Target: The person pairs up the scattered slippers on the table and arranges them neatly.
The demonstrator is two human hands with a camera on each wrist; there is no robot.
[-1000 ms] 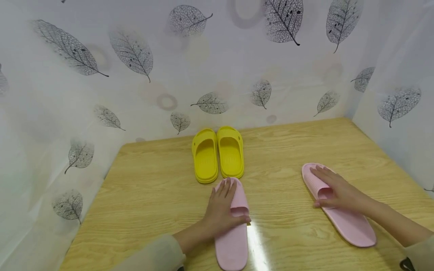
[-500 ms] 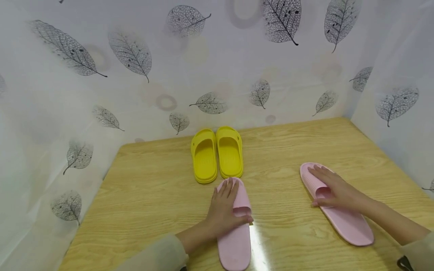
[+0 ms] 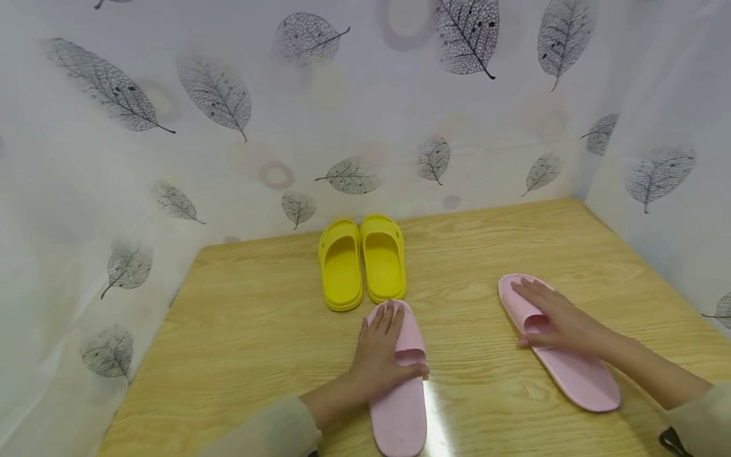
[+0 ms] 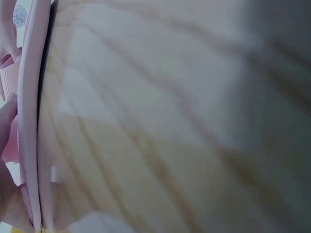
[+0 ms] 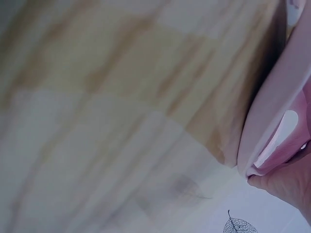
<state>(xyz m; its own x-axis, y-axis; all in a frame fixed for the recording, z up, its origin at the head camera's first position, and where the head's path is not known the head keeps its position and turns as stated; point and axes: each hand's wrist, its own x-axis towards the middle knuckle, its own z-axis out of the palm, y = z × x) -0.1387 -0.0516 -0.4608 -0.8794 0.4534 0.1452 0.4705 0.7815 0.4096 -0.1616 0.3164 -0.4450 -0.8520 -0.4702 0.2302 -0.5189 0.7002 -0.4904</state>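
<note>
In the head view two pink slippers lie toe-away on the wooden tabletop. My left hand (image 3: pixel 377 362) rests on the left pink slipper (image 3: pixel 400 419), its fingers stretched over the strap and the thumb reaching across to the right edge. Over the right pink slipper (image 3: pixel 582 381) lies my right hand (image 3: pixel 562 324), fingers extended along the strap, thumb at the left edge. That slipper slants, toe to the left. Each wrist view catches a slipper's side close up: the left slipper's pink sole (image 4: pixel 30 97) and the right slipper's pink edge (image 5: pixel 272 92).
A yellow pair of slippers, the left one (image 3: pixel 341 279) beside the right one (image 3: pixel 384 273), stands by the back wall, heels close to the left pink slipper's toe. White leaf-printed sheeting (image 3: pixel 365 95) surrounds the wooden tabletop (image 3: pixel 257 330) at the back and sides.
The left pink slipper has slid slightly right under my left hand, relative to the yellow pair. The right one has shifted a little left with my right hand. The head view has turned slightly.
</note>
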